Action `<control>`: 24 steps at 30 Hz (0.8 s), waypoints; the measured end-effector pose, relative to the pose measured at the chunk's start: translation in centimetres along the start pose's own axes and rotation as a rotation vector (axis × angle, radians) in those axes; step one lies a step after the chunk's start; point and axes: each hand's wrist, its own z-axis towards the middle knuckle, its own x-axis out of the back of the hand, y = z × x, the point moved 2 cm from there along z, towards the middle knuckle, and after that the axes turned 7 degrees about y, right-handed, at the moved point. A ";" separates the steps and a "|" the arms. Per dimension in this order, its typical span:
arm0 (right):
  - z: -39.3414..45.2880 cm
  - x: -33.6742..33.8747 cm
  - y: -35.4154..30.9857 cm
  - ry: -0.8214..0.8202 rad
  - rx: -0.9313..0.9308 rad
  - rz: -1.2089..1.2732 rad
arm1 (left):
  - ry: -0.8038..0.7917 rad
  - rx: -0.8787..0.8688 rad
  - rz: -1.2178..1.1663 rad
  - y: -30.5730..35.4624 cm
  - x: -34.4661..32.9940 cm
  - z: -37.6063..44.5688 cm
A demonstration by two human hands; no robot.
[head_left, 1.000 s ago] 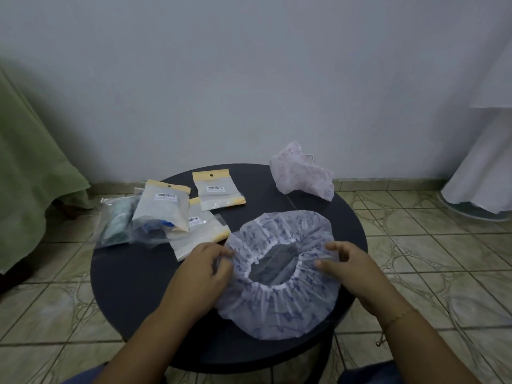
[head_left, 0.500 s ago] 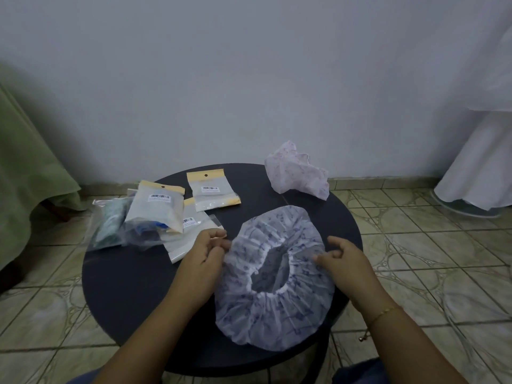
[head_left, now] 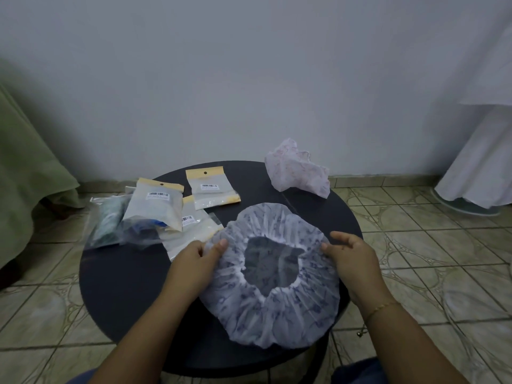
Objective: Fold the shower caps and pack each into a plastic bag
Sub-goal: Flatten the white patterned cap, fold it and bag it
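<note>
On the round dark table, near edge: one blue-patterned shower cap, spread flat with its elastic opening facing up, its near rim overhanging the table's edge slightly; left hand pinching the cap's left rim between thumb and fingers; right hand at the right rim, fingers curled onto the gathered edge, seemingly pinching it, though the contact itself is partly hidden.

Far edge: one pink-patterned shower cap, crumpled, not yet folded, well apart from the hands.

Left side: yellow-headed plastic bags with barcode labels; one flat bag lying apart, seemingly unfilled; one bulging bag on top of another flat one; clear bags with dark contents at the table's left rim, contents indistinct.

Step in hand, as judged: the first fold of the blue cap. Handling notes: hold both pinches opposite each other across the opening so the fold line runs through its middle; bring one rim over to meet the other, elastic to elastic; press out trapped air along the crease, since thin film springs back; fold again to a strip narrower than the flat bag's mouth before reaching for it.
</note>
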 end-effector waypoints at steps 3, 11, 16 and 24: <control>0.5 1.0 -0.2 0.051 0.008 -0.054 | 0.063 0.013 0.042 -0.4 0.6 0.6; 1.8 2.1 0.0 0.140 0.031 -0.167 | 0.072 -0.048 0.216 -1.7 1.2 1.5; 1.4 1.9 -0.1 0.097 0.221 -0.367 | 0.164 -0.457 0.174 -0.9 1.0 0.2; -1.4 0.4 -1.4 -0.151 0.581 -0.850 | -0.148 -0.854 0.185 0.1 -0.7 -1.2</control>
